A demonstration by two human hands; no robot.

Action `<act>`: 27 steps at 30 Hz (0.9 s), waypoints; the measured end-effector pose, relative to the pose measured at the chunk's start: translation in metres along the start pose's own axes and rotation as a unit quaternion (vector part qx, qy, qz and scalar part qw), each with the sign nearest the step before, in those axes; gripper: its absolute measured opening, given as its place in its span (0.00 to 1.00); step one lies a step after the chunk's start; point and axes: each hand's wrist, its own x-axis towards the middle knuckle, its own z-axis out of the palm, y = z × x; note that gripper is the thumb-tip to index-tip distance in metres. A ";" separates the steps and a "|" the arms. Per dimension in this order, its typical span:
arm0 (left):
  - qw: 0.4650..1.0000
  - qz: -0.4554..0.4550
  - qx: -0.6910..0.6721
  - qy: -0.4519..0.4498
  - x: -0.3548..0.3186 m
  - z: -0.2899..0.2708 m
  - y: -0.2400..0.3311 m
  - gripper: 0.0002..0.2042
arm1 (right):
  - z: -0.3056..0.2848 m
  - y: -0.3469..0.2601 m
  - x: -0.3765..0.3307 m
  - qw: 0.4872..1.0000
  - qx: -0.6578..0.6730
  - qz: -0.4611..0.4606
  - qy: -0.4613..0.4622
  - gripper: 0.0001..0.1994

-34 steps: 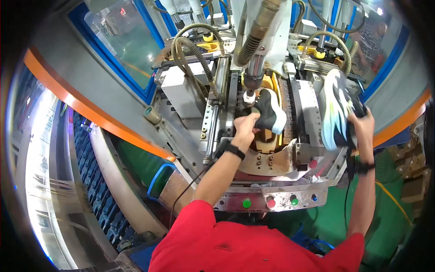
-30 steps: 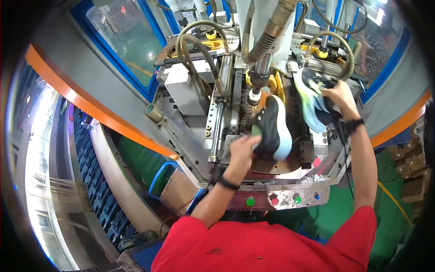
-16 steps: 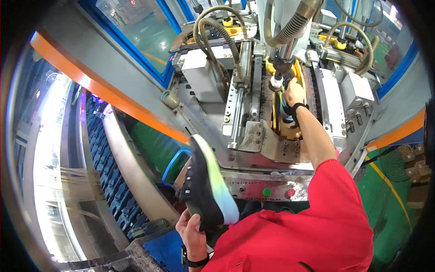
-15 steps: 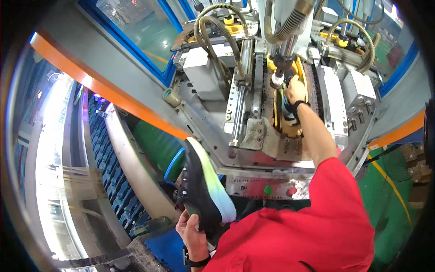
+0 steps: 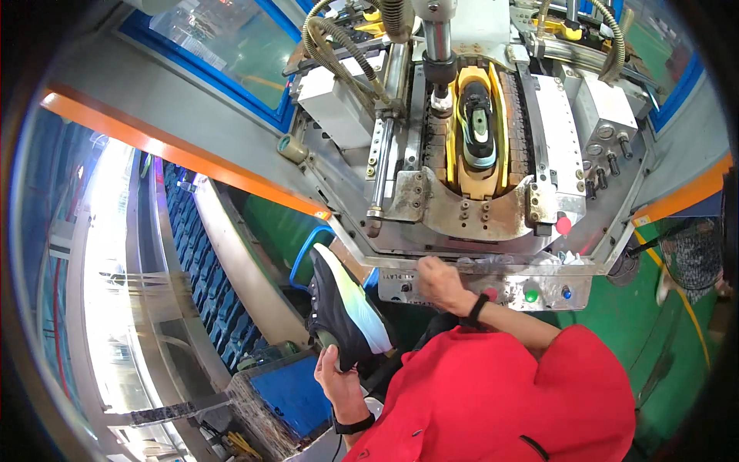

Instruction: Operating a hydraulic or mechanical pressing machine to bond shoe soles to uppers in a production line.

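sneaker (image 5: 346,308) held low at the person's left, beside the blue bin (image 5: 289,396) and below the front edge of the press machine (image 5: 493,223). left hand (image 5: 339,381) closed around one end of the sneaker from beneath, fingers wrapped on the dark upper, sole side turned up and to the right. judged light and easy to carry in one hand; upper likely soft and yielding, sole stiffer and springy, so best taken by the heel end or across the midsole rather than by the fabric. not fragile; a freshly bonded sole may not tolerate twisting. appearance: black upper, pale sole fading from white through light blue to a yellow-green edge. right hand (image 5: 439,281) resting against the machine's front control panel (image 5: 493,292), near the red, green and blue buttons; fingers curled, holding nothing visible, though whether pressing a button cannot be told. second sneaker (image 5: 477,131) seated sole up in the yellow mould cradle (image 5: 462,181) at the centre of the machine, under the vertical ram (image 5: 439,61). red shirt (image 5: 500,400) fills the lower frame; black bands on both wrists.
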 end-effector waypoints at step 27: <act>0.994 -0.038 -0.062 0.083 -0.097 -0.033 -0.060 0.20 | 0.070 0.109 -0.059 0.978 0.015 -0.084 -0.189 0.14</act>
